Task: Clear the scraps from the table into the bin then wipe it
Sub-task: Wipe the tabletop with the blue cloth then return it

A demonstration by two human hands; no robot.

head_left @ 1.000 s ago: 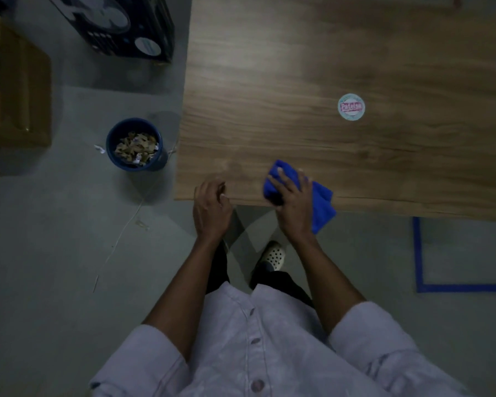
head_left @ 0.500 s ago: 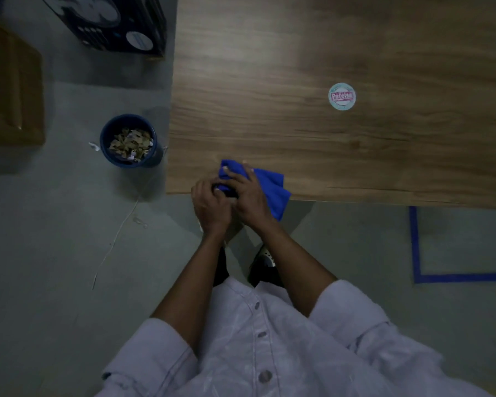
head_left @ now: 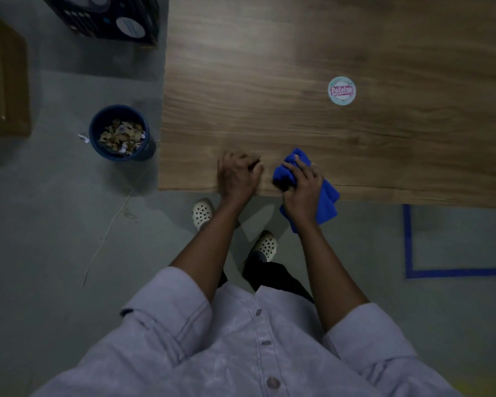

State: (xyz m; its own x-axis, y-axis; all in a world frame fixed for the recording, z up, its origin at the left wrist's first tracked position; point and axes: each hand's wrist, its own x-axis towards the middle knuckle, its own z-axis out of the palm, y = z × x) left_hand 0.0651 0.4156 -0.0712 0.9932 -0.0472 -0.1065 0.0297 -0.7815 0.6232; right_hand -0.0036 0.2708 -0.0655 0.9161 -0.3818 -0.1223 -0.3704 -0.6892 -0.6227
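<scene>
My right hand (head_left: 301, 187) grips a bunched blue cloth (head_left: 327, 204) at the near edge of the wooden table (head_left: 269, 81); part of the cloth hangs over the edge. Just to its left, my left hand (head_left: 236, 176) rests on the table edge with its fingers curled under, and nothing shows in it. A dark blue bin (head_left: 93, 138) holding paper scraps (head_left: 121, 136) stands on the floor by the table's left corner. I see no scraps on the tabletop.
A round sticker (head_left: 342, 90) lies flat on the table to the far right. A dark printed box (head_left: 112, 18) and a wooden crate (head_left: 3, 81) stand on the floor to the left. Blue tape (head_left: 407, 242) marks the floor at right. A thin cord (head_left: 109, 222) trails near the bin.
The right hand swept the cloth left to meet the left hand, then moved back to the right. The left hand rose from below the edge onto the tabletop.
</scene>
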